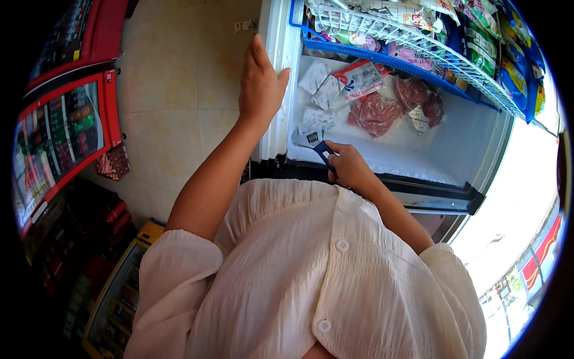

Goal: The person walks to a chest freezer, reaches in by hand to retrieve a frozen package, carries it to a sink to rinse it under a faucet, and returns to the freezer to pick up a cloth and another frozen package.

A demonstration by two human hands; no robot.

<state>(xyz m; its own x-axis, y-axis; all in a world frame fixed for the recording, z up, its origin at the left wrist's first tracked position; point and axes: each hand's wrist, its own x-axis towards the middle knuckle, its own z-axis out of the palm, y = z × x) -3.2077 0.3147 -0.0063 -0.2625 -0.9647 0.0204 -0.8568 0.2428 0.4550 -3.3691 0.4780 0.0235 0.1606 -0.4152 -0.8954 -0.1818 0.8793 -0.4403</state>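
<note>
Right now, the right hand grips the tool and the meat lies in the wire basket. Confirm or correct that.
No: the meat lies low in the freezer, not in the wire basket, as the head view shows. The right hand does grip the tool.

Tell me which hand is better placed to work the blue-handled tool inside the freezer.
The right hand, I'd judge: it grips the blue-handled tool, which points into the freezer. The left hand is open and empty, up beside the freezer's left edge.
</note>
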